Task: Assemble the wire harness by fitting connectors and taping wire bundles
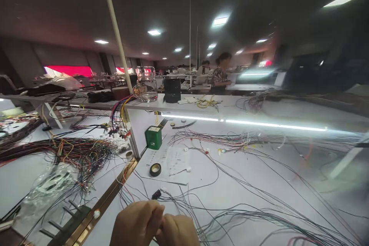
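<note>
At the bottom middle, my left hand [135, 223] and my right hand [179, 231] meet, both closed with fingertips pinched together. What they hold, if anything, is hidden behind the fingers. Just beyond them lies a black connector [156, 194], with thin dark wires [180, 200] running off to the right. A roll of black tape [155, 169] rests on a printed sheet [170, 159] farther up the table. Beside it on the sheet is a short lead with a white connector [188, 169].
Long loose wires [259, 215] spread across the right side. A green box [153, 137] stands by the divider. Left of the metal edge are a tangled wire bundle [89, 157] and a pronged dark fixture [69, 223]. A shelf [230, 100] holds a glass jug [146, 84]. A person [221, 73] stands beyond.
</note>
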{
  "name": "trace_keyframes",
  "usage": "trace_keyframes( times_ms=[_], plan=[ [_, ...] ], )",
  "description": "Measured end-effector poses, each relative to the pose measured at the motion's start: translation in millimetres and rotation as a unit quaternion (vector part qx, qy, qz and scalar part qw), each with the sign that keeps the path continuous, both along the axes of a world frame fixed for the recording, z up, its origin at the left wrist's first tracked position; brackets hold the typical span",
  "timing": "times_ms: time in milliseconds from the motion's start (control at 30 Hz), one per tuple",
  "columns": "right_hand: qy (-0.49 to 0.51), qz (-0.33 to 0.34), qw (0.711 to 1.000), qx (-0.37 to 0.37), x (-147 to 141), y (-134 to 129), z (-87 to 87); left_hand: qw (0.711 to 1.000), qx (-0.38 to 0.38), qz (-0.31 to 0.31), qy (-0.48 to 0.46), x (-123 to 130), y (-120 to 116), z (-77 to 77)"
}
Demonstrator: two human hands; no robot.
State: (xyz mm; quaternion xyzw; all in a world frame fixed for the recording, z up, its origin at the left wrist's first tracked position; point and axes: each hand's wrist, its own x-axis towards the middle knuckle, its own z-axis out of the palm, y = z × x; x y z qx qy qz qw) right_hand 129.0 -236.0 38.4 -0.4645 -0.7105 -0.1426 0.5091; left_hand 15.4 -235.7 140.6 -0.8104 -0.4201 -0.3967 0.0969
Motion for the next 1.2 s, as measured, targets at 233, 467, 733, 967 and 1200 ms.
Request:
trace_keyframes(
  times_ms=[233, 467, 733, 967, 1200],
  plan=[
    [-0.063, 0.024, 0.984, -0.167, 38.1, -6.9, -48.5, 0.993, 0.08, -0.02, 0.081, 6.2, 6.1, 40.4],
    [-0.138, 0.09, 0.961, -0.221, 76.2, 2.5, -53.9, 0.994, 0.072, 0.002, 0.085, 13.8, 13.1, 49.3],
    [-0.038, 0.229, 0.894, -0.383, 90.8, -17.7, 51.7, 0.989, -0.02, 0.0, 0.144, 11.0, 37.2, 53.5],
    [0.263, 0.301, 0.782, -0.478, 67.8, -14.6, 115.1, 0.984, -0.171, 0.03, 0.045, 16.5, 41.7, 64.9],
    [0.436, 0.3, 0.725, -0.44, 78.3, 5.2, 116.1, 0.976, -0.205, -0.011, -0.078, 16.7, 1.4, -28.7]
  ],
)
